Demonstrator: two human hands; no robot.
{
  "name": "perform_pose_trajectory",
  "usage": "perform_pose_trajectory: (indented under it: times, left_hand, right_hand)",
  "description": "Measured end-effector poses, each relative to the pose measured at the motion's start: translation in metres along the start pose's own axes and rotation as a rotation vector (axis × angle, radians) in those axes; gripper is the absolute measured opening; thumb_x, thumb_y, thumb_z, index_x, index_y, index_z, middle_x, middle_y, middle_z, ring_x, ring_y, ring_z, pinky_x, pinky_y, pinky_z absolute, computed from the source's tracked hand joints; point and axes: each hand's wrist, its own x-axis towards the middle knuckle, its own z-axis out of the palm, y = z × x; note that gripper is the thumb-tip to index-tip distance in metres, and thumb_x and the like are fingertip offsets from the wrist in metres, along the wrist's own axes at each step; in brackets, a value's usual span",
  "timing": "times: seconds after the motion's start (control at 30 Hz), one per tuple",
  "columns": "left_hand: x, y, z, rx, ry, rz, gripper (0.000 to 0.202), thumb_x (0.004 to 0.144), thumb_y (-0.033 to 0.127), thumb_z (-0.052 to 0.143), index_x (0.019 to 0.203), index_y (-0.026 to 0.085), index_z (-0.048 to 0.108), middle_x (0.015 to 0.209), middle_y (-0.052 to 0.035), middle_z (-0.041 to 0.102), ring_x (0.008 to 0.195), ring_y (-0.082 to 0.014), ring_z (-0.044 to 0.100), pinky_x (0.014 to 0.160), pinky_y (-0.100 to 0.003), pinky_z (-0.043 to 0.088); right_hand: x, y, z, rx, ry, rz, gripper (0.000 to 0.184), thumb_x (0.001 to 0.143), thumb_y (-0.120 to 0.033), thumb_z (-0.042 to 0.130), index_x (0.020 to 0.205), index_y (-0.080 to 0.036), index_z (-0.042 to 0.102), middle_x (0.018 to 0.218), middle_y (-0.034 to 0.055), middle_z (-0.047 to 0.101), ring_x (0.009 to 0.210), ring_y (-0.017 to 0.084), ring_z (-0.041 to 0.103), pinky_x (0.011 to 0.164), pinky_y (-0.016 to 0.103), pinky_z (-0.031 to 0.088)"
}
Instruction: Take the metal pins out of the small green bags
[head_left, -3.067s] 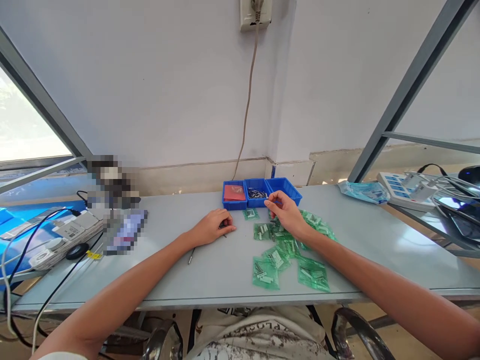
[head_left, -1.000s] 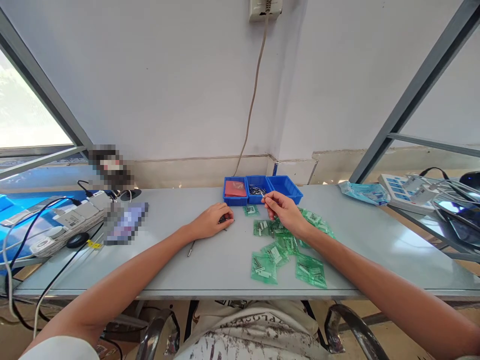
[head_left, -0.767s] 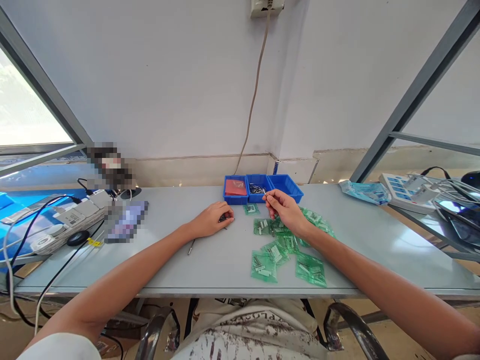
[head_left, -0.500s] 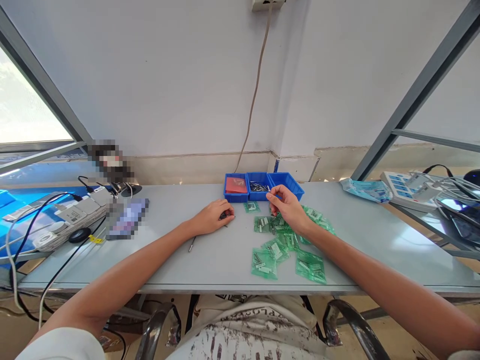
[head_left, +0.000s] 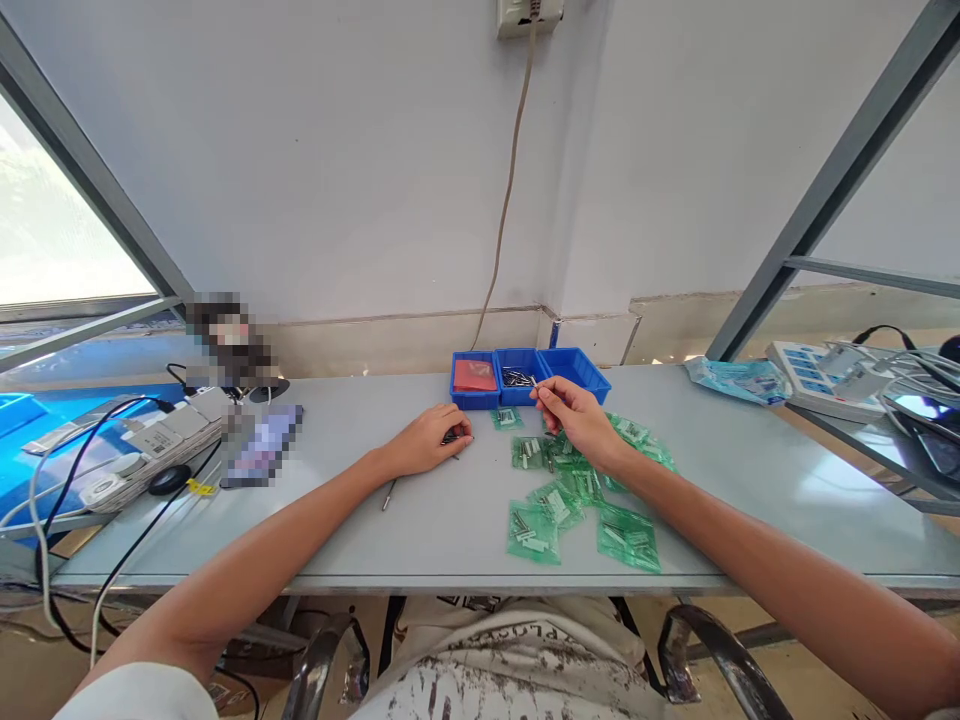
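My right hand (head_left: 574,418) hovers just in front of the blue bins (head_left: 529,376) and pinches a small metal pin (head_left: 531,381) between thumb and fingers. The middle bin (head_left: 515,378) holds several such pins; the left bin (head_left: 473,377) holds red pieces. My left hand (head_left: 431,442) rests curled on the grey table (head_left: 450,520), fingers closed over a small dark thing I cannot make out. A thin metal tool (head_left: 387,494) lies by my left wrist. Several green plastic bags (head_left: 577,495) with small parts lie spread under and before my right hand.
Power strips with cables (head_left: 127,455) and a blurred object (head_left: 262,450) sit at the left. Another power strip (head_left: 814,368) and a blue packet (head_left: 731,378) lie at the right. A cord (head_left: 506,220) hangs from a wall socket. Chair arms (head_left: 330,660) show below.
My right hand has stayed near the middle bin with small shifts, pinching a pin throughout. My left hand has stayed in place. The camera moved slightly.
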Motion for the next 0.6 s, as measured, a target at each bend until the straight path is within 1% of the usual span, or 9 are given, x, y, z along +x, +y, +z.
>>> perform_pose_trajectory:
  times: [0.13, 0.3, 0.43, 0.6]
  left_hand:
    - [0.0, 0.0008, -0.0003, -0.002, 0.001, -0.004, 0.017, 0.104, 0.036, 0.053, 0.1, 0.022, 0.061, 0.098, -0.0043, 0.062, 0.094, -0.0219, 0.058, 0.087, -0.035, 0.048]
    - [0.0006, 0.0005, -0.0003, -0.004, 0.0, -0.003, 0.016, 0.104, 0.035, 0.054, 0.101, 0.022, 0.062, 0.099, -0.0039, 0.062, 0.093, -0.0212, 0.058, 0.088, -0.035, 0.047]
    - [0.0002, 0.0, 0.0004, -0.007, 0.004, -0.005, 0.017, 0.104, 0.037, 0.054, 0.101, 0.022, 0.062, 0.099, -0.0044, 0.062, 0.094, -0.0216, 0.058, 0.089, -0.036, 0.048]
    - [-0.0001, -0.0002, 0.0008, -0.011, 0.008, -0.004, 0.019, 0.104, 0.038, 0.053, 0.101, 0.022, 0.062, 0.099, -0.0048, 0.062, 0.094, -0.0219, 0.059, 0.089, -0.037, 0.049]
  right_hand:
    - [0.0021, 0.0052, -0.0011, 0.012, -0.026, -0.008, 0.04, 0.089, -0.061, 0.069, 0.093, -0.021, 0.067, 0.078, -0.0017, 0.056, 0.057, 0.01, 0.046, 0.05, 0.025, 0.038]
    - [0.001, 0.0035, -0.0006, -0.001, 0.015, -0.015, 0.04, 0.088, -0.061, 0.071, 0.097, -0.022, 0.063, 0.079, -0.0021, 0.056, 0.057, 0.01, 0.046, 0.051, 0.026, 0.038]
    - [-0.0003, 0.001, -0.0006, -0.034, 0.027, -0.019, 0.04, 0.087, -0.06, 0.073, 0.096, -0.023, 0.061, 0.077, -0.0029, 0.054, 0.057, 0.011, 0.046, 0.052, 0.027, 0.039]
    - [0.0016, 0.0057, -0.0022, -0.056, 0.009, -0.059, 0.038, 0.084, -0.056, 0.077, 0.093, -0.024, 0.059, 0.085, -0.0015, 0.056, 0.058, 0.011, 0.045, 0.051, 0.028, 0.039]
